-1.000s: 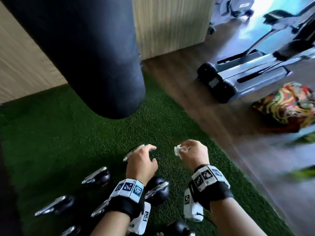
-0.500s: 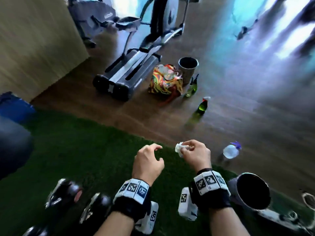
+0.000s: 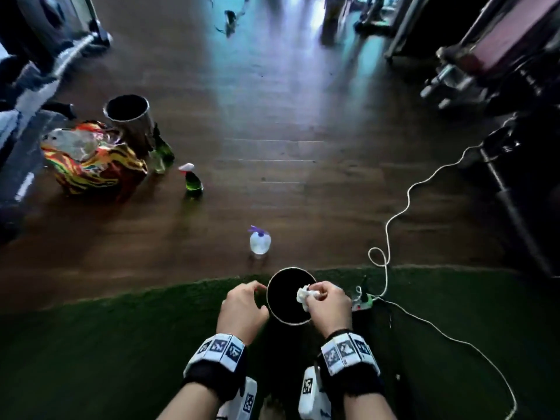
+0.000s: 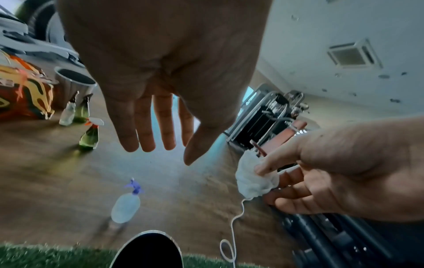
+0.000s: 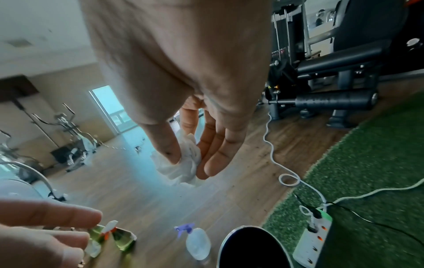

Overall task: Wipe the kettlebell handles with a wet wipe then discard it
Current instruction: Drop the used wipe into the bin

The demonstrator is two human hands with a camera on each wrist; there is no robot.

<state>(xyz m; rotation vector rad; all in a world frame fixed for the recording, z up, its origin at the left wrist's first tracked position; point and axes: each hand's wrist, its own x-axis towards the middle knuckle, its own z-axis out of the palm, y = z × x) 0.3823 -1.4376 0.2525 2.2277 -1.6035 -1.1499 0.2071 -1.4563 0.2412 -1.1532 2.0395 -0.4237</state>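
Half a second ago my hands hung over bare green turf with the bin off to my right; now the bin [image 3: 290,321] sits directly under them, and the kettlebells have dropped out of view. My right hand [image 3: 325,304] pinches the wet wipe [image 3: 304,294] between thumb and fingertips, holding it over the bin's dark mouth, just inside the right part of the rim. The wipe is white, crumpled into a small bunched wad with wrinkled folds, and looks a little grey along its creases. My left hand [image 3: 242,310] holds nothing; its fingers hang loose and nearly straight beside the bin's left rim.

The bin stands at the edge of the green turf [image 3: 121,344], where it meets a dark wooden floor [image 3: 288,147]. Just beyond the rim stands a clear spray bottle [image 3: 260,241] with a purple trigger. Farther left are a green spray bottle [image 3: 193,180], a second metal bin [image 3: 130,116] and a bright patterned bag [image 3: 94,165]. A white cable [image 3: 403,207] loops across the floor to a power strip [image 3: 363,303] on the turf. Gym machines stand around the edges of the room.
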